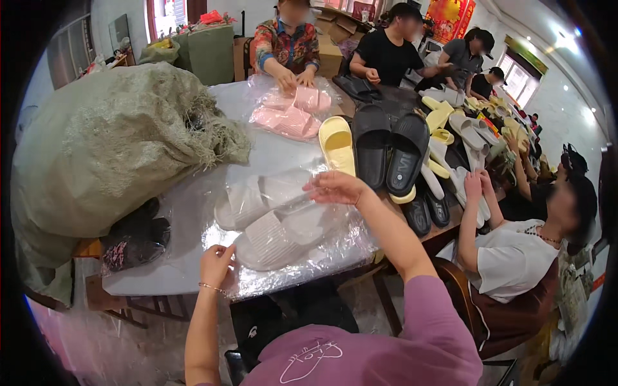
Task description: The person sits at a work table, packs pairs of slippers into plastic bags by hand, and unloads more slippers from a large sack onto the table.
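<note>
A pair of light grey slippers (267, 243) with ribbed straps lies side by side on the table in front of me, inside a clear plastic bag (347, 235). At the near left corner of the bag, beside a slipper's toe, my left hand (216, 265) has its thumb and fingers pinched on the plastic. Over the heel end, my right hand (336, 188) rests on the bag with its fingers apart and nothing gripped in them. Just beyond that hand are a yellow slipper (337, 147) and large black slippers (372, 148).
A big woven sack (109, 141) bulges over the table's left side, with a bagged dark bundle (135, 238) below it. Across the white table (222, 103), a person (286, 48) handles bagged pink slippers (293, 119). More slippers pile up at right, beside a seated person (515, 257).
</note>
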Demonstrator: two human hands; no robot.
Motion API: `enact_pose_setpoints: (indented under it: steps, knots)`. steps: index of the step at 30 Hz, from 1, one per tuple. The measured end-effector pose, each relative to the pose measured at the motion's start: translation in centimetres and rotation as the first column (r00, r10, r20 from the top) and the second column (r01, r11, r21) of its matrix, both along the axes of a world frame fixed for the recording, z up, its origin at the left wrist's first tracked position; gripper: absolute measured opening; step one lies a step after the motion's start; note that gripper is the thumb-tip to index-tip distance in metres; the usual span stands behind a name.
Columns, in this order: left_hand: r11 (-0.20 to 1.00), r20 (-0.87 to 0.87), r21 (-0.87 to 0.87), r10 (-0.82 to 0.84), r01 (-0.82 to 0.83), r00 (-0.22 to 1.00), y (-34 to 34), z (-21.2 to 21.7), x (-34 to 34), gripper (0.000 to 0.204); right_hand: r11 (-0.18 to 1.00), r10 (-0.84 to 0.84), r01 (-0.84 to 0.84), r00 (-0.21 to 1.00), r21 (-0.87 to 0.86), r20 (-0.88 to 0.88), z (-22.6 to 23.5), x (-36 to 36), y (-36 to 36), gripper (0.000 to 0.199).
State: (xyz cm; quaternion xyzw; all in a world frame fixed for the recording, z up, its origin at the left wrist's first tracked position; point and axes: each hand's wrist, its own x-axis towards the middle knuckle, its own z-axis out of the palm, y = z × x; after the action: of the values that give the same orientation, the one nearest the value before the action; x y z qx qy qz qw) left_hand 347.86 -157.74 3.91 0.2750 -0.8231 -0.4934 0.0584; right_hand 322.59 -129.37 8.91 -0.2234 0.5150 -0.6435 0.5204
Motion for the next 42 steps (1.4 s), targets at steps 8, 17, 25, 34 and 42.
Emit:
enact_pose_setpoints:
  steps: [8,17,25,34,42]
  knots:
    - [0.997,-0.033,0.026,0.067,-0.066,0.997,0.4,-1.1,0.9,0.027,0.957,0.288,-0.100,0.440,0.272,-0.851,0.0,5.1,-7.0,0.046]
    - [0.986,-0.202,-0.096,0.115,-0.137,0.973,-0.7,-3.2,1.1,0.022,0.997,0.075,0.006,-0.107,0.074,-0.991,-4.4,5.0,-10.4,0.024]
    - [0.957,-0.345,-0.150,0.186,-0.249,0.920,-3.8,-1.2,-0.4,0.015,0.870,0.337,0.429,-0.160,0.242,-0.928,6.6,7.7,-0.3,0.023]
    - [0.984,-0.300,-0.058,0.146,-0.171,0.943,-2.6,-1.8,1.0,0.022,0.480,-0.255,0.847,-0.116,-0.230,-0.960,12.5,12.5,12.2,0.034]
    - [0.971,-0.297,-0.092,0.183,-0.219,0.937,-1.2,-0.9,2.7,0.039,0.750,-0.232,0.607,-0.131,-0.263,-0.964,5.2,14.9,-3.7,0.021]
